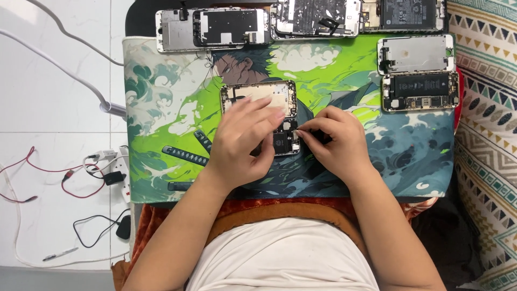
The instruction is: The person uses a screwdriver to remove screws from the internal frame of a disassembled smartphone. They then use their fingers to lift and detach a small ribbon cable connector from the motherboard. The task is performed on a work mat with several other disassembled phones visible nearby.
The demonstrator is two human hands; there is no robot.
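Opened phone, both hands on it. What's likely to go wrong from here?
1. The left hand lies flat over the open phone and hides much of its inside; pressing on it may strain exposed parts.
2. The right hand pinches something tiny at the phone's lower right edge; a slip could drop it onto the busy printed mat, where it would be hard to spot.
3. Other opened phones lie close by, so parts could get mixed.

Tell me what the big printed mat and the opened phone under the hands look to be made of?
The mat looks like soft cloth-topped rubber: matte, printed, edges lying flat. The opened phone, steadied by the left hand, seems a pale metal shell with dull sheen, dark circuit parts inside. The right hand pinches at its edge.
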